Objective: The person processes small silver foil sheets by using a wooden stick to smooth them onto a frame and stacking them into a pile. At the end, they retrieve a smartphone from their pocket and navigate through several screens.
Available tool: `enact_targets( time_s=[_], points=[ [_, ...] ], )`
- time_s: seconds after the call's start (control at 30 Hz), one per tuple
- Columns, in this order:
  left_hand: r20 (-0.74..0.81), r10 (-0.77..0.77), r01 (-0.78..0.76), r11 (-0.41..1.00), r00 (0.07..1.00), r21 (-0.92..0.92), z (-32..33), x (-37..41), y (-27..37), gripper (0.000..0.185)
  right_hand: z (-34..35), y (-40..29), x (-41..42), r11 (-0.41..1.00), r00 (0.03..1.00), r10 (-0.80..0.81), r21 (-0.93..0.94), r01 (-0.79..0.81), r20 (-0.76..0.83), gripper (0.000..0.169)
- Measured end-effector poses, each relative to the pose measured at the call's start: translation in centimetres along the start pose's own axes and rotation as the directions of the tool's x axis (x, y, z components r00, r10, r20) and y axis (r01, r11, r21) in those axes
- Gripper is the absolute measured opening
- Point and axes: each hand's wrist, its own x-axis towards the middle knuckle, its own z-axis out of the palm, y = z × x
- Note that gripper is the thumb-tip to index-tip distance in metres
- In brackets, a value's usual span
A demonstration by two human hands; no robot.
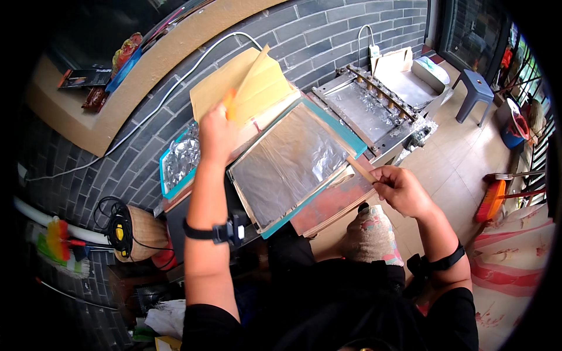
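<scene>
Before me, a thin, shiny translucent sheet (290,162) lies over a framed stack with teal edging (340,125). My right hand (397,188) pinches a flat wooden strip (362,169), whose far end meets the right corner of that sheet. My left hand (219,127) is raised over the near edge of a pile of yellow-brown paper (263,83). At its fingertips is a blurred orange thing (230,103), which it seems to hold; the kind cannot be told. A flap of the paper stands up just beyond it.
A teal-edged tray of crumpled foil (182,160) sits to the left. Reddish-brown boards (331,197) stick out under the stack. A metal device with a crossbar (364,105) is at the back right, beside a metal tray (415,85). A brick wall runs behind.
</scene>
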Motion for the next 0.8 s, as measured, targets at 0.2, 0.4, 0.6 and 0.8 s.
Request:
enact_targets(
  time_s=[0.2, 0.4, 0.6, 0.8],
  points=[
    [0.055, 0.079, -0.072, 0.991, 0.995, -0.11, 1.2, -9.6, 3.5, 0.035, -0.3, 1.9, 0.3, 0.992, 0.995, -0.091, -0.08, 0.095, 0.051, 0.019],
    [0.19, 0.032, -0.017, 0.997, 0.981, -0.078, 3.3, -16.1, 5.5, 0.036, -0.2, 2.0, -0.2, 0.994, 0.994, -0.109, -0.004, 0.109, 0.0, 0.015],
    [0.248, 0.039, -0.025, 0.998, 0.968, -0.063, 4.7, -17.6, 6.2, 0.034, -0.5, 1.4, -0.4, 0.994, 0.994, -0.105, -0.035, 0.105, -0.004, 0.015],
    [0.256, 0.059, -0.053, 0.998, 0.965, -0.031, 4.7, -17.9, 6.4, 0.034, -0.6, 1.5, -0.5, 0.995, 0.995, -0.1, -0.02, 0.1, -0.009, 0.015]
  ],
)
